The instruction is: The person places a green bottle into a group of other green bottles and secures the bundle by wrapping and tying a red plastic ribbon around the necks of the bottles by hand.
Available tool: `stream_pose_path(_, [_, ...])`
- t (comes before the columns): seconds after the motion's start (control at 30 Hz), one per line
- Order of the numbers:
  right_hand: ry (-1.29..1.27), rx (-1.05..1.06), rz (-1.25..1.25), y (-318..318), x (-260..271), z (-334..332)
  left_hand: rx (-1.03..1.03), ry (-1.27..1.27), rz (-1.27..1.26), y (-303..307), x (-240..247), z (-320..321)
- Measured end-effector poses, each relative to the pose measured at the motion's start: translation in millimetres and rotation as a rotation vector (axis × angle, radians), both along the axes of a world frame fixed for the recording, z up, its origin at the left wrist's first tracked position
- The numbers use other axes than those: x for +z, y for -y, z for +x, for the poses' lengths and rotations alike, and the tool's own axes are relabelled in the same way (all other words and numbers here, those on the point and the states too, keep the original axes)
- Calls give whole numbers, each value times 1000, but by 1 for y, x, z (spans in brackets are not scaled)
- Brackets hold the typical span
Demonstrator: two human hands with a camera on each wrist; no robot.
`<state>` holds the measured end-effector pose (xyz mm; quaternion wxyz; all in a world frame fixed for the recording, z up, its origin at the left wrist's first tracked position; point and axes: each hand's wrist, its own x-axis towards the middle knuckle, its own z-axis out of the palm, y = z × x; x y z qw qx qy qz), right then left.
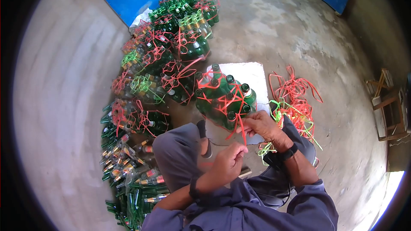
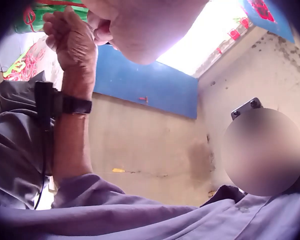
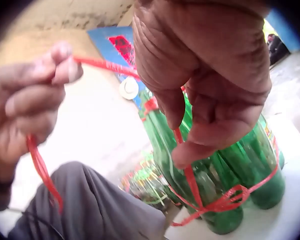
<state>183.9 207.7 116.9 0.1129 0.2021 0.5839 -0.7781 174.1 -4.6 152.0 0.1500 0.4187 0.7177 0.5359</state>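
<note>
A cluster of upright green bottles (image 1: 217, 96), criss-crossed with red straps, stands on a white board. Just in front of it, my left hand (image 1: 229, 161) has its fingers curled round a red strap; in the right wrist view that left hand (image 3: 27, 100) shows the strap's tail (image 3: 44, 175) hanging below. My right hand (image 1: 262, 127), at the cluster's near right edge, pinches a red strap (image 3: 191, 182) between thumb and finger. A knotted loop (image 3: 230, 199) lies low round the bottles (image 3: 220, 165). In the left wrist view, my left hand (image 2: 145, 25) fills the top, fingertips mostly hidden.
Strapped bottle bundles (image 1: 162, 51) stand in rows at the left, with loose bottles (image 1: 128, 162) lying nearer. Right of the white board (image 1: 259, 72) is a tangled pile of red and green straps (image 1: 295, 98). A wooden stool (image 1: 391, 115) is at far right.
</note>
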Motion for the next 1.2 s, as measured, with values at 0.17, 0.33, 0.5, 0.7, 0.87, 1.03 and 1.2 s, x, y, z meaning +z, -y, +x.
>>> stream_pose_path(0.17, [-70, -69, -81, 0, 2, 3, -27, 130, -171, 0, -11, 8])
stream_pose_path(0.33, [-66, -105, -39, 0, 6, 3, 42, 28, -100, -8, 2, -4])
stream_pose_path(0.5, [-109, -133, -167, 0, 0, 0, 241, -364, 20, -24, 9, -57])
stream_pose_path(0.7, [-155, -133, -220, -2, 15, 4, 152, -557, -55, -54, -6, -86])
stream_pose_path(0.87, [-172, -133, -214, -2, 18, 5, 167, -567, -18, -63, -18, -87])
stream_pose_path(1.03, [-160, -119, -212, -3, 23, 6, 211, -547, 19, -63, -25, -91])
stream_pose_path(1.2, [-197, -23, 54, -8, 24, 12, 252, -436, -23, -62, -30, -98])
